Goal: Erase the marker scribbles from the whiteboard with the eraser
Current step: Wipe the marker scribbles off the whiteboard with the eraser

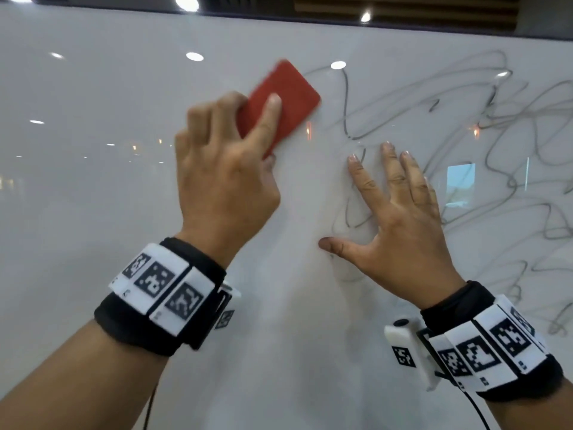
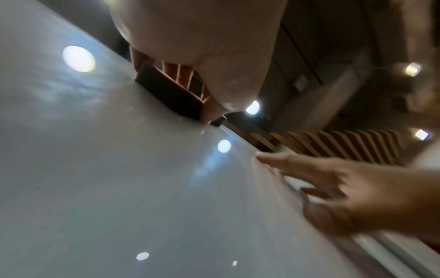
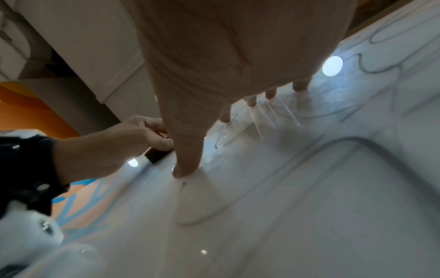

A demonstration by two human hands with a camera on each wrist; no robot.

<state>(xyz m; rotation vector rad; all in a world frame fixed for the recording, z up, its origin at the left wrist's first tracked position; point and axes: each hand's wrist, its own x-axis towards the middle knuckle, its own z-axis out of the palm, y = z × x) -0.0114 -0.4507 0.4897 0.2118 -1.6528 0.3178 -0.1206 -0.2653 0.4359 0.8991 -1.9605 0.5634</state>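
A red rectangular eraser point(image 1: 280, 102) lies flat against the glossy whiteboard point(image 1: 93, 197), tilted, at the upper middle of the head view. My left hand point(image 1: 226, 169) grips it, index finger laid across its back and thumb under its lower edge. Grey marker scribbles point(image 1: 465, 144) cover the board's right half, starting just right of the eraser. My right hand point(image 1: 400, 218) presses flat on the board with fingers spread, over the scribbles' left edge. The left wrist view shows the eraser's dark edge point(image 2: 166, 94) on the board; the right wrist view shows my right fingertips point(image 3: 185, 171) touching it.
The board's left half carries only reflections of ceiling lights point(image 1: 194, 56). The board's top edge point(image 1: 310, 18) runs just above the eraser, with a slatted ceiling behind. Both wrists wear black bands with coded markers point(image 1: 161, 283).
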